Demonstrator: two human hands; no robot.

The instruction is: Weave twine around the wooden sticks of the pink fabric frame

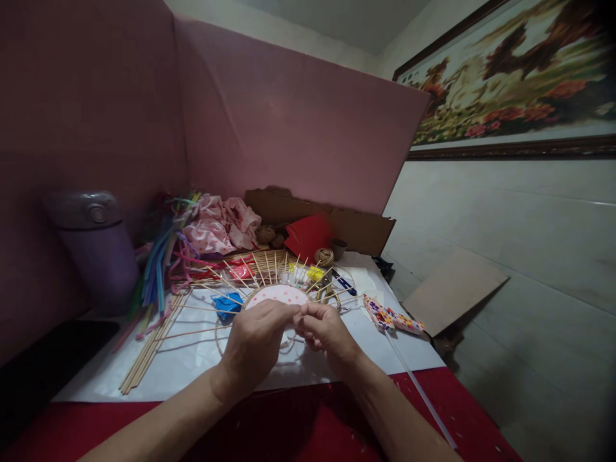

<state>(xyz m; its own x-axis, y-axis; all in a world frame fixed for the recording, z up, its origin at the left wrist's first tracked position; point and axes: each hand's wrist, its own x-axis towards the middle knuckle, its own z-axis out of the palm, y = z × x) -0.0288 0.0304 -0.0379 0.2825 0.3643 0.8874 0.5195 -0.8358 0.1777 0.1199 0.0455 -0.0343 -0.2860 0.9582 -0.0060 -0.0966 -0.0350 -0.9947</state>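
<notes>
Two bare hands of ours meet over the white sheet, just at the near edge of a round dotted disc, which sits in front of us near the middle of the table. Thin sticks fan out from the disc to the left, to the back and to the right. We hold our left hand with its back turned up and its fingers reaching toward the right; our right hand comes from the other side, thumb and forefinger drawn narrow, so that the fingertips of both come together. What they pinch between them is too small for us to tell. Left of our hands we have a blue packet and a slanting bundle of loose sticks, with fuzzy coloured strips and a purple bottle farther out. Behind the disc we see crumpled pink cloth, a red sheet, a coil of twine and a yellow packet. To the right lies a flowered piece, and red cloth shows along our side of the table.
</notes>
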